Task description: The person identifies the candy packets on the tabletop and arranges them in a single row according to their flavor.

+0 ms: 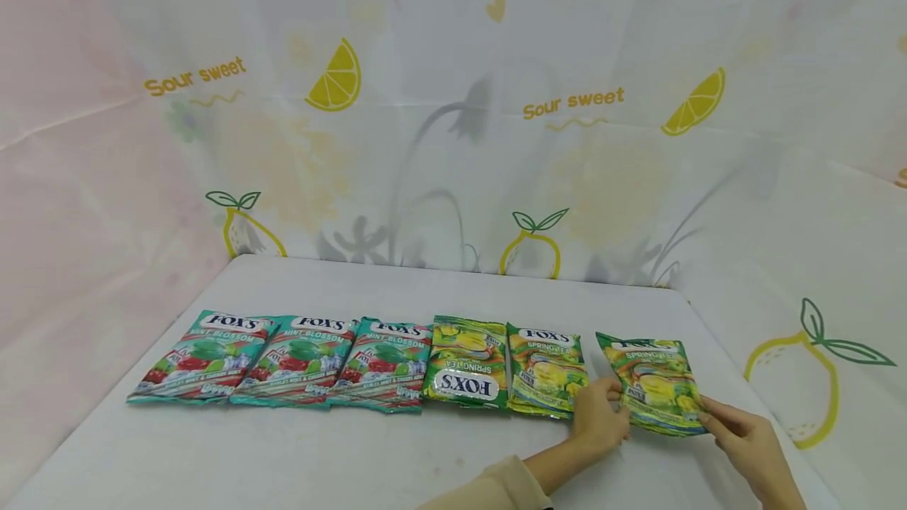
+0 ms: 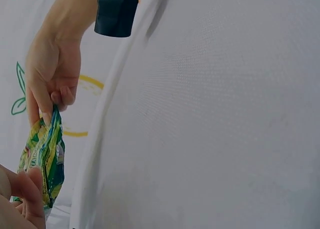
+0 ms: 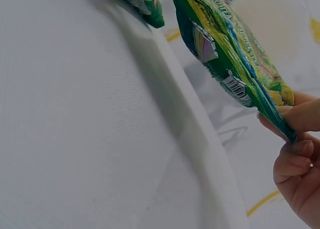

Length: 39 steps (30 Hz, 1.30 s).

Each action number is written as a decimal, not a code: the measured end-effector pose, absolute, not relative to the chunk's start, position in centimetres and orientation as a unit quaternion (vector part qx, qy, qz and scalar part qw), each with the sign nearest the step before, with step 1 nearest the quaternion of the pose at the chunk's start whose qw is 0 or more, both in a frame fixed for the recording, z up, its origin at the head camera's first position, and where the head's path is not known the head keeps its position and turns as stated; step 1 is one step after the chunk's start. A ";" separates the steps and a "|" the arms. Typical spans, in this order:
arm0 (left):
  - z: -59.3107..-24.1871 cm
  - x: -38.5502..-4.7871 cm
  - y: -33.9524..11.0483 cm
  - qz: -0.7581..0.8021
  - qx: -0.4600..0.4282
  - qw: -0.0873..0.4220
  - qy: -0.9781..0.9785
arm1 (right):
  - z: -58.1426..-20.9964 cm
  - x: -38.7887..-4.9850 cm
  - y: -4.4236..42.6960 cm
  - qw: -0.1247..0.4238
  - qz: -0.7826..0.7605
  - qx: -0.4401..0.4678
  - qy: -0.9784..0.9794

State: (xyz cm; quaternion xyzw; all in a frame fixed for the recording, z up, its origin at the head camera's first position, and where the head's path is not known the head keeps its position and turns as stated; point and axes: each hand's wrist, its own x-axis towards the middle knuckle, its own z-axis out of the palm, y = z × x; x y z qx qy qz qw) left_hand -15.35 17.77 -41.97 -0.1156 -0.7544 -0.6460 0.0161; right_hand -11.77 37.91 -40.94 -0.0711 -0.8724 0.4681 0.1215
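Observation:
My right hand [image 1: 753, 443] pinches the right edge of a green and yellow Spring Tea candy bag [image 1: 655, 384]. The right wrist view shows this bag [image 3: 235, 54] tilted up off the white table, its barcode side showing, with finger and thumb on its sealed edge. At the bag's lower left edge, my left hand [image 1: 597, 419] grips it with curled fingers. These fingers [image 2: 30, 196] partly cover the bag [image 2: 44, 156] in the left wrist view. Just left of my left hand lies another Spring Tea bag [image 1: 546, 372].
Further left in the row lie a Spring Tea bag [image 1: 466, 360] turned upside down and three teal Mint Blossom bags [image 1: 386, 364], [image 1: 305, 360], [image 1: 205, 356], sides touching or overlapping. The white tabletop [image 1: 283, 455] meets a lemon-printed cloth backdrop [image 1: 439, 164] behind and at the sides.

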 end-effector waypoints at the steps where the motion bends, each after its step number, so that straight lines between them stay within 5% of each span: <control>1: -42.0 -15.4 17.7 -0.646 -0.116 0.016 -0.754 | -40.9 -11.8 37.8 0.123 0.465 -0.071 -0.874; 18: -42.9 -15.9 16.8 -0.631 -0.120 0.051 -0.765 | -41.4 -12.6 36.9 0.129 0.446 -0.039 -0.885; 39: -43.5 -15.9 16.2 -0.599 -0.111 0.070 -0.790 | -41.6 -13.0 36.0 0.058 0.435 -0.072 -0.896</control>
